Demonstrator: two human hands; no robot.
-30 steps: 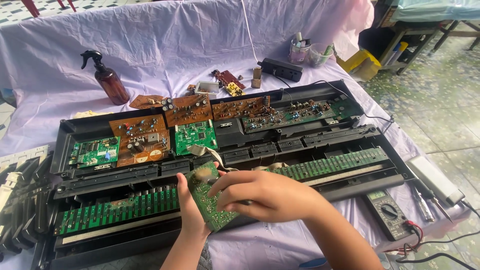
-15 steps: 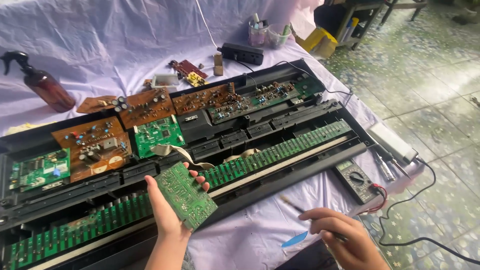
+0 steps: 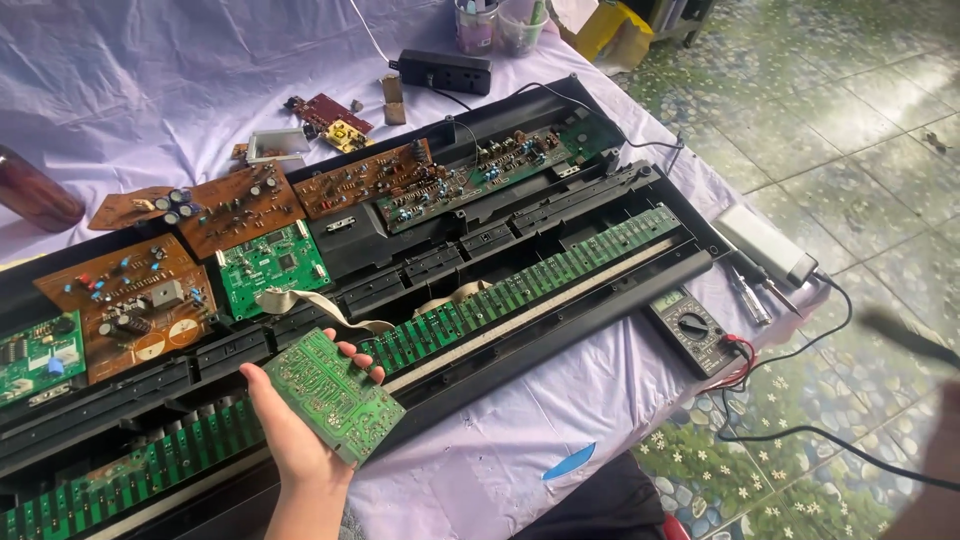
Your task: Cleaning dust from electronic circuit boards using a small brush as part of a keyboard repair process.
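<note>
My left hand (image 3: 290, 430) holds a small green circuit board (image 3: 335, 395) solder side up, tilted, above the front of an opened black keyboard chassis (image 3: 560, 330). A beige ribbon cable (image 3: 315, 305) lies just behind the board. Long green key-contact strips (image 3: 540, 275) run along the chassis. My right hand (image 3: 935, 470) is a blur at the lower right edge, over the tiled floor and away from the table. A dark blurred streak (image 3: 905, 338) shows just above it; I cannot tell whether the hand holds it.
Brown boards (image 3: 240, 205) and green boards (image 3: 270, 265) sit in the back of the chassis. A multimeter (image 3: 690, 330) with red and black leads, screwdrivers (image 3: 745, 290), a grey box (image 3: 765, 245), a blue flat piece (image 3: 570, 462), a black power strip (image 3: 445, 70) and a brown bottle (image 3: 40, 195) lie on the purple cloth.
My right hand left the board, dropped to the cloth near the blue piece, then swung out to the right edge. My view shifted right. The left hand keeps the board.
</note>
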